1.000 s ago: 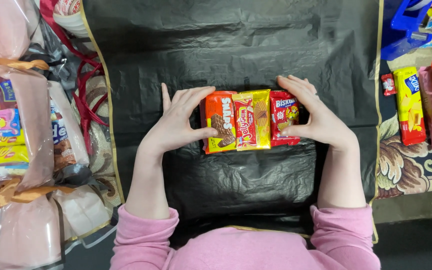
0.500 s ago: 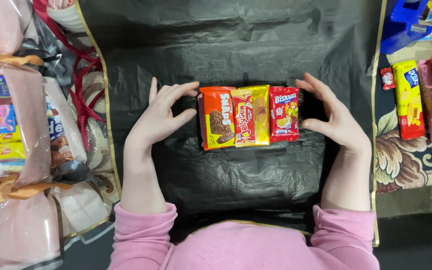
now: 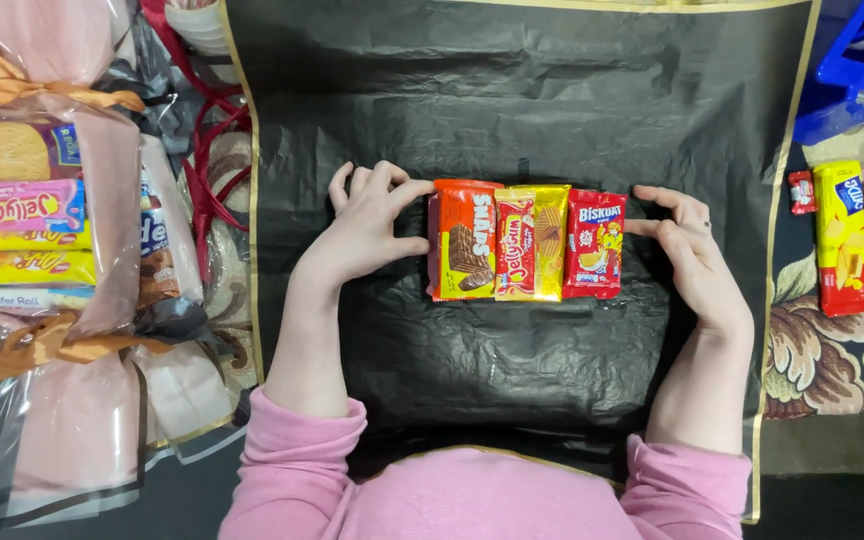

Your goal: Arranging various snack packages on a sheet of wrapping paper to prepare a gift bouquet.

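Note:
Three snack packets lie side by side on a black wrapping sheet (image 3: pixel 552 90): an orange wafer packet (image 3: pixel 463 240), a yellow and red packet (image 3: pixel 530 243), and a red biscuit packet (image 3: pixel 594 245). My left hand (image 3: pixel 367 225) rests at the left edge of the orange packet, thumb and forefinger touching it. At the right edge of the red packet is my right hand (image 3: pixel 687 250), its fingertips touching the packet's side. Neither hand lifts anything. Pink sleeves cover both forearms.
A finished gift bundle (image 3: pixel 37 230) of snacks in clear wrap with gold ribbon lies at far left. More loose snack packets (image 3: pixel 842 235) sit on a floral carpet at right, below a blue plastic object (image 3: pixel 852 60). Red ribbon (image 3: pixel 207 180) lies beside the sheet's left edge.
My hands have slid outward from on top of the packets to their outer edges. The three packets now lie straighter and squared together.

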